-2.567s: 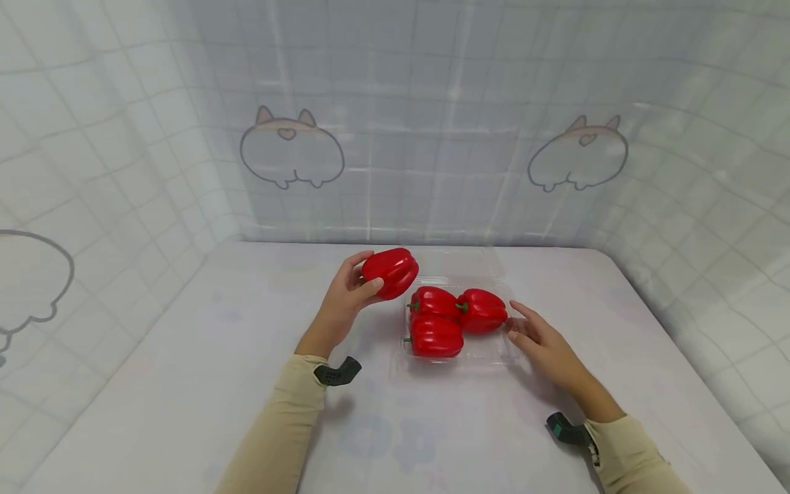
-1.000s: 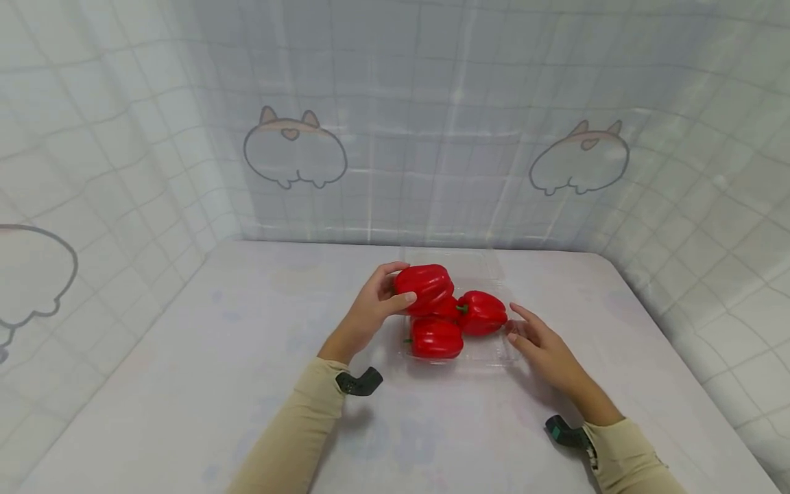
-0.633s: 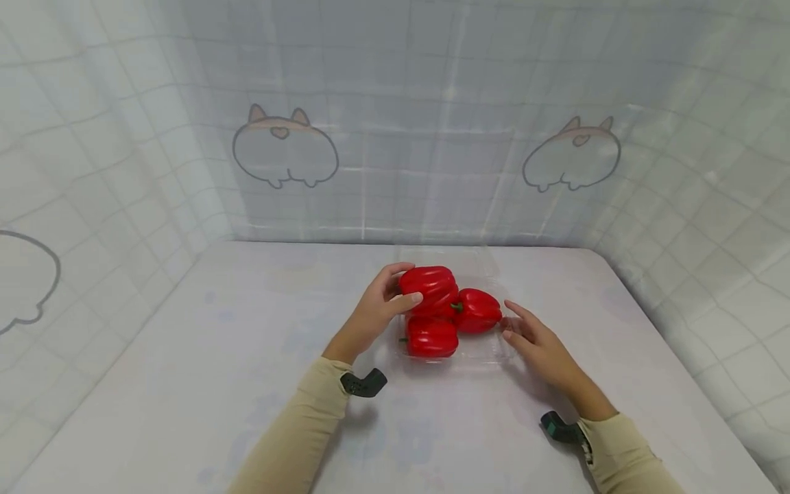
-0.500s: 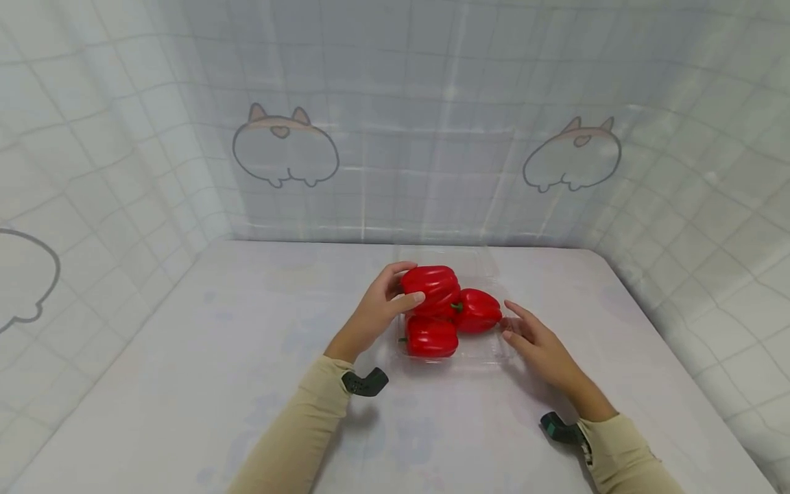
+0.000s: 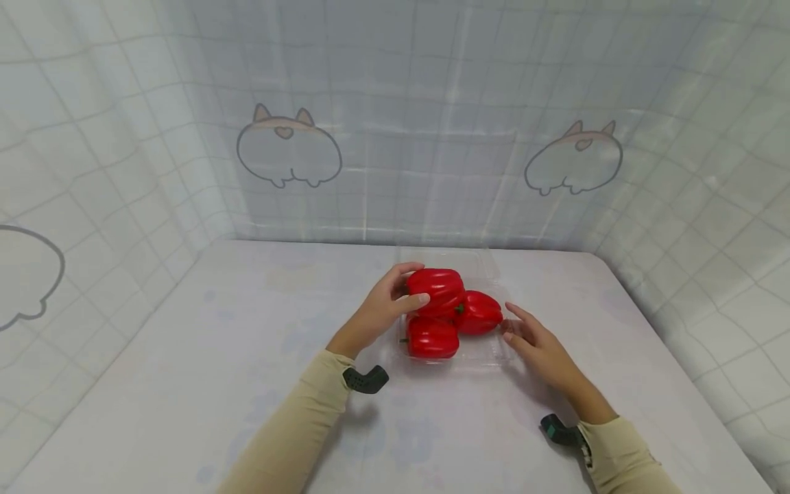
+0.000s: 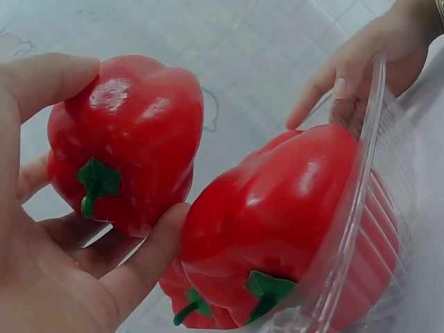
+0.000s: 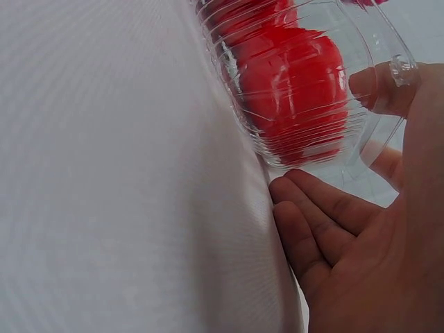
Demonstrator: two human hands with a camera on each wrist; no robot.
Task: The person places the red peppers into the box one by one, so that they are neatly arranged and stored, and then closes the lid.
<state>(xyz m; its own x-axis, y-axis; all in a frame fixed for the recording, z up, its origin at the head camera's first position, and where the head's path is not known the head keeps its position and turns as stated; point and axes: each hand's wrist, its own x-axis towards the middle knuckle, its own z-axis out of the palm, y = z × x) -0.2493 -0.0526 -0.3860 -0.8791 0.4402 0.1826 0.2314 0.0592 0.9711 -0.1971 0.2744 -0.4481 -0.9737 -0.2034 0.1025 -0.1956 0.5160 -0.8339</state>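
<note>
My left hand (image 5: 384, 305) grips a red bell pepper (image 5: 438, 288) by its stem end, thumb and fingers around it. The pepper is held over the back left of a clear plastic container (image 5: 484, 351). Inside are a front-left bell pepper (image 5: 433, 338), a right-hand bell pepper (image 5: 479, 313) and one mostly hidden under the held pepper. The left wrist view shows green stems on several. At the container's right end, my right hand (image 5: 544, 351) holds the wall; in the right wrist view the thumb (image 7: 385, 87) shows through the plastic and other fingers bend near its base.
The container's clear lid (image 5: 453, 261) lies folded back behind it, near the table's far edge. A pale table (image 5: 278, 357) spreads around. White gridded curtains (image 5: 395, 123) close in the back and both sides. Dark wrist cameras (image 5: 365, 379) sit on both sleeves.
My left hand has carried the bell pepper rightward from beside the container to above its back left, then slightly further right and down. The right hand stays at the container's right end.
</note>
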